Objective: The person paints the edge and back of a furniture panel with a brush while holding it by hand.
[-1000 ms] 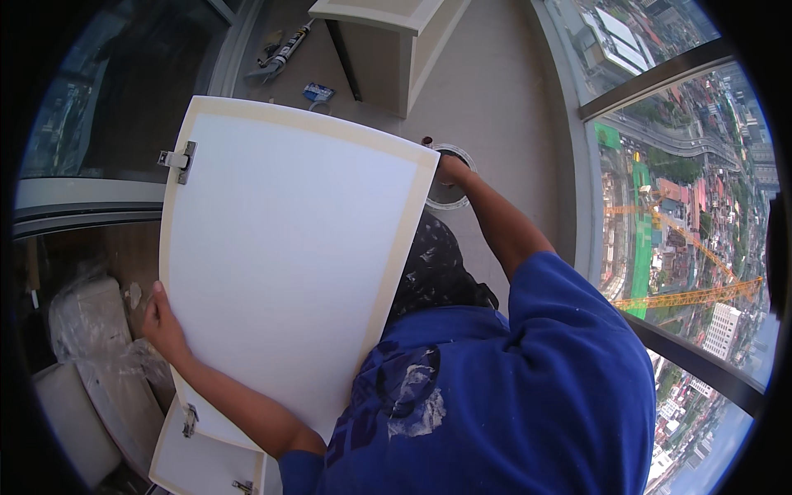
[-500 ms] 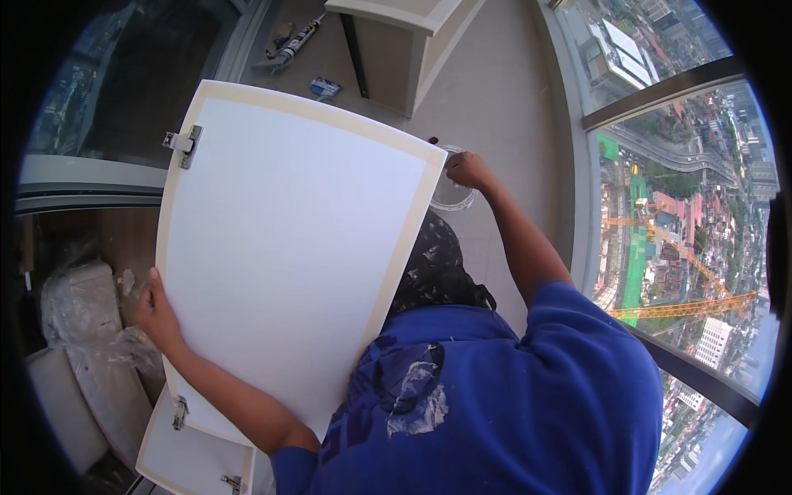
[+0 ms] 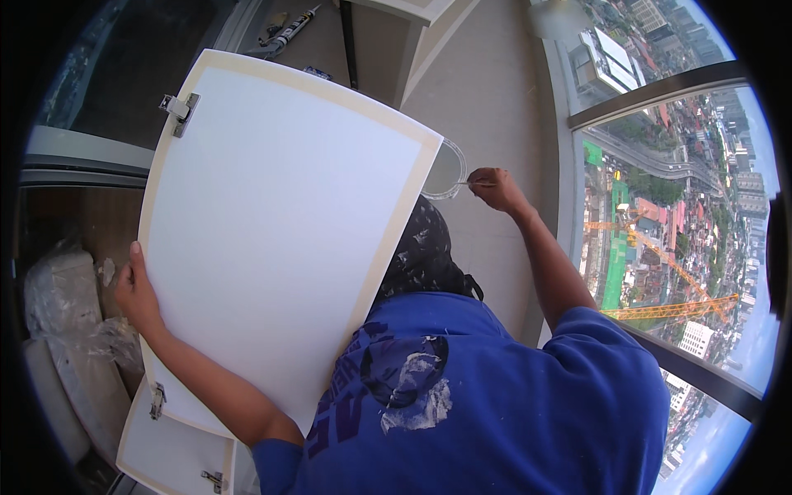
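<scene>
A white cabinet door point(image 3: 272, 231) with a cream border and a metal hinge point(image 3: 181, 114) stands tilted before me. Its left edge is gripped by my left hand point(image 3: 139, 293), thumb on the face and fingers hidden behind. My right hand point(image 3: 499, 191) is closed in a pinch on a thin pale stick-like thing whose kind I cannot make out. Just left of those fingers, a clear round rim point(image 3: 458, 157) shows on the floor, partly hidden by the door. My thigh in paint-spotted black cloth point(image 3: 425, 256) lies beside the door's right edge.
Another white door panel point(image 3: 177, 441) with hinges lies at lower left, near plastic-wrapped pieces point(image 3: 70, 305). A sealant tube point(image 3: 293, 31) rests on the floor at the back, beside a pale cabinet point(image 3: 384, 54). Tall windows point(image 3: 652, 206) line the right side.
My right hand has moved right and toward me, away from the clear rim. The door has shifted up and left in view, with my left hand still on its edge.
</scene>
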Motion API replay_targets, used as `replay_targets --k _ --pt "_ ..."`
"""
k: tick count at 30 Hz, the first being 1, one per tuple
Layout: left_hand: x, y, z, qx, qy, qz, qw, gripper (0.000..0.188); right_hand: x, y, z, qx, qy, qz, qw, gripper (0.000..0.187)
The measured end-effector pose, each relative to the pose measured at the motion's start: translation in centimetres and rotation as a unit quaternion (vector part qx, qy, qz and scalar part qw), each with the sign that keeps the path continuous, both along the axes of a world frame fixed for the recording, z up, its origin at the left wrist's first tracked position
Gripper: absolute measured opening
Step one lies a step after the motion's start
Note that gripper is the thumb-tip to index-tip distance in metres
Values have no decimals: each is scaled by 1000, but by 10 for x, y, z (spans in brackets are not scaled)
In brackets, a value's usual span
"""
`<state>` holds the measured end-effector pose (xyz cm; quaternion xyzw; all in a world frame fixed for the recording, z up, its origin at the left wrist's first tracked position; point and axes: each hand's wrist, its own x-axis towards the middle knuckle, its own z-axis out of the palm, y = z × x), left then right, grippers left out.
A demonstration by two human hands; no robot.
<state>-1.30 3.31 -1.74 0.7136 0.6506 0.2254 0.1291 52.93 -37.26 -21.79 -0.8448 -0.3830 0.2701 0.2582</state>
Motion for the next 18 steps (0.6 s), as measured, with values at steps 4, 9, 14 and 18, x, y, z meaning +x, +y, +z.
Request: replay_targets --k 4,9,14,18 --pt "-3 -1 -6 27 -67 -13 997 67 8 9 7 -30 -6 5 1000 20" --pt "7 -13 2 -12 -40 29 999 67 5 17 8 -35 -8 6 999 22" --pt "11 -16 3 7 -75 20 997 68 20 24 52 27 164 -98 981 19" --pt "13 -22 11 -3 -71 21 997 66 28 78 138 256 251 -132 924 17"
